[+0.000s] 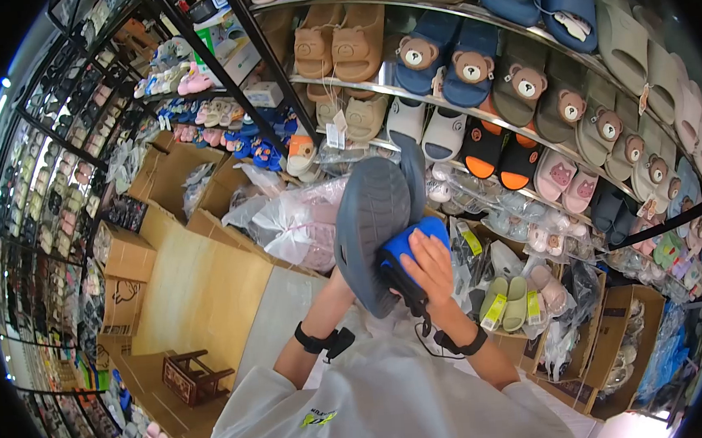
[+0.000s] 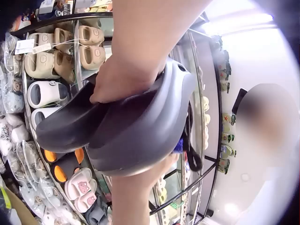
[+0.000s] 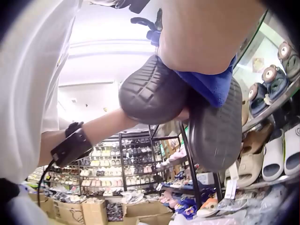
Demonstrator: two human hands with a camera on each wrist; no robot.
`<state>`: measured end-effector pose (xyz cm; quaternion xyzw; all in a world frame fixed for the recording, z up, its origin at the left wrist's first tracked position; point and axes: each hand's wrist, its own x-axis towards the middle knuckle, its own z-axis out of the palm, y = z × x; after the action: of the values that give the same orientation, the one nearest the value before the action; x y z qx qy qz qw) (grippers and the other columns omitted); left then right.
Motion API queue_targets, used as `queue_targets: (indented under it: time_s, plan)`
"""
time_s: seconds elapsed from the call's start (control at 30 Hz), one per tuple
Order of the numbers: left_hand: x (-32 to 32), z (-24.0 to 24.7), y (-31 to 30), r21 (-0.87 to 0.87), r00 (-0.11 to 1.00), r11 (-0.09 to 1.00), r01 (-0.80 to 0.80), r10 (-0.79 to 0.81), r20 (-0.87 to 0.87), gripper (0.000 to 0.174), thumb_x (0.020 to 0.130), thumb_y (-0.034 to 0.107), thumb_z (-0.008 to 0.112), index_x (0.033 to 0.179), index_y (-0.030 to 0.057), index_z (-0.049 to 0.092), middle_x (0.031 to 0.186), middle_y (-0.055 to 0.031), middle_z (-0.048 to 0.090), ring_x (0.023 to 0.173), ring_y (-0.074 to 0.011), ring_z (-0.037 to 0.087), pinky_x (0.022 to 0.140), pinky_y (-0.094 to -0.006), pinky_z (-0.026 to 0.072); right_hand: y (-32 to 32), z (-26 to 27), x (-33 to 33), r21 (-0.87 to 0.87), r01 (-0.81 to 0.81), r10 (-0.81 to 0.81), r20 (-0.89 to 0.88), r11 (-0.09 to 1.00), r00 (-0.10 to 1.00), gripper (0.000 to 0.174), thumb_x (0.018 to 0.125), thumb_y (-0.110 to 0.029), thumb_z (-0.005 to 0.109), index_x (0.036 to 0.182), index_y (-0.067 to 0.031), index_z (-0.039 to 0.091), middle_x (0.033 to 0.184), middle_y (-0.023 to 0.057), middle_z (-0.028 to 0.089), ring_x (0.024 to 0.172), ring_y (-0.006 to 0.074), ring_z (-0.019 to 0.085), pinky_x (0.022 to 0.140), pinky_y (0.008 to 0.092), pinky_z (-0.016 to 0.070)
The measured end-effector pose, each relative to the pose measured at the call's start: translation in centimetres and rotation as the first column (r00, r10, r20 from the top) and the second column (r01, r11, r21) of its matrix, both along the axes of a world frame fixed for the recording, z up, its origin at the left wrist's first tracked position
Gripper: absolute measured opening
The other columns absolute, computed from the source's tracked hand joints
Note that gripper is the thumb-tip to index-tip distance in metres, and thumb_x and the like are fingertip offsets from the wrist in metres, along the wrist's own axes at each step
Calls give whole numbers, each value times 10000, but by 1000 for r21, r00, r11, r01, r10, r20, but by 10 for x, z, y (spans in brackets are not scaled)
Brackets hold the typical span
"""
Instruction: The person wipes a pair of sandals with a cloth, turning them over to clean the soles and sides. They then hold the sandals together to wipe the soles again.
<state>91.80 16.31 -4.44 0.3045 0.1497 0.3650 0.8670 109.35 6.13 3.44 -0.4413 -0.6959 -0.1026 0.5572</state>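
A pair of dark grey slippers (image 1: 374, 221) is held up in front of the chest, their ridged soles (image 3: 151, 91) showing in the right wrist view. My left hand (image 2: 129, 77) grips the pair at the openings; in the head view the slippers hide most of it. My right hand (image 1: 430, 269) holds a bright blue cloth (image 1: 432, 231) against the sole side of the nearer slipper, its fingers laid over the cloth. A black strap (image 2: 193, 157) hangs beside the cloth. The second slipper (image 2: 68, 124) sits alongside the first.
Shelves (image 1: 524, 138) of slides, several with bear heads, rise in front. Open cardboard boxes (image 1: 173, 178) and a bagged bundle (image 1: 306, 222) stand below them. A small wooden stool (image 1: 195, 376) is at the lower left. Green slippers (image 1: 513, 301) lie on the right.
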Motion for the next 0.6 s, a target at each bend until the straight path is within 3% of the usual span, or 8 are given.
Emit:
queue_targets:
  time_s: [0.03, 0.1, 0.13, 0.27, 0.43, 0.5, 0.57, 0.6]
  plan:
    - [7, 14, -2, 104, 986, 994, -33, 50, -161, 591, 1071, 461, 403, 1513, 70, 424, 1510, -144, 501, 1290, -286, 574, 1098, -432, 485, 9, 7, 2, 1, 41, -41, 1, 999, 999, 561, 768, -290, 838, 1248, -37, 694, 1372, 239, 620, 1302, 389, 588, 1096, 489, 421]
    - [9, 43, -2, 96, 972, 995, -23, 45, -230, 599, 1067, 463, 423, 1535, 90, 395, 1517, -118, 492, 1300, -252, 564, 1105, -417, 480, 24, 30, 3, 4, 124, -124, -2, 992, 992, 556, 764, -269, 840, 1246, -35, 695, 1381, 242, 614, 1301, 397, 587, 1097, 495, 418]
    - [9, 47, 1, 87, 976, 996, -9, 28, -217, 595, 1067, 458, 426, 1533, 89, 397, 1516, -117, 494, 1300, -251, 563, 1106, -416, 479, 33, 39, 4, -15, 156, -156, 19, 988, 988, 512, 851, -297, 796, 1244, 10, 681, 1406, 285, 578, 1311, 445, 558, 1110, 548, 402]
    - [-1, 49, 19, 45, 990, 998, 43, -37, -135, 580, 1066, 436, 438, 1528, 88, 404, 1509, -114, 500, 1300, -248, 559, 1108, -412, 474, 70, 81, -6, -25, 336, -335, 42, 941, 941, 582, 865, -339, 778, 1298, 30, 653, 1419, 277, 570, 1332, 447, 540, 1126, 529, 393]
    - [-22, 48, 50, -3, 996, 996, 87, -87, -31, 562, 1064, 410, 453, 1522, 86, 414, 1501, -110, 507, 1300, -244, 555, 1111, -408, 469, 88, 81, -57, -7, 126, -124, 93, 992, 988, 559, 885, -393, 740, 1275, 2, 677, 1363, 260, 620, 1320, 415, 572, 1141, 548, 376]
    - [-35, 48, 64, -44, 994, 993, 107, -106, 21, 555, 1064, 399, 460, 1519, 85, 418, 1498, -108, 510, 1301, -242, 553, 1112, -406, 467, 82, 76, -87, -72, 7, 0, 100, 997, 995, 460, 899, -265, 694, 1314, -67, 681, 1388, 208, 622, 1318, 372, 583, 1131, 502, 386]
    - [-46, 44, 83, -91, 987, 986, 137, -129, 92, 548, 1063, 388, 466, 1517, 84, 421, 1495, -106, 513, 1301, -240, 551, 1113, -405, 465, 76, 54, -111, -106, -47, 70, 223, 993, 972, 380, 931, -180, 612, 1297, -126, 698, 1357, 147, 654, 1288, 302, 613, 1113, 463, 409]
    - [-50, 42, 94, -113, 981, 981, 156, -141, 133, 545, 1063, 383, 469, 1516, 84, 423, 1493, -105, 514, 1301, -239, 550, 1113, -404, 464, 73, 47, -123, -65, -9, 29, 321, 998, 947, 387, 930, -118, 569, 1287, -180, 705, 1343, 81, 668, 1251, 224, 634, 1105, 411, 413]
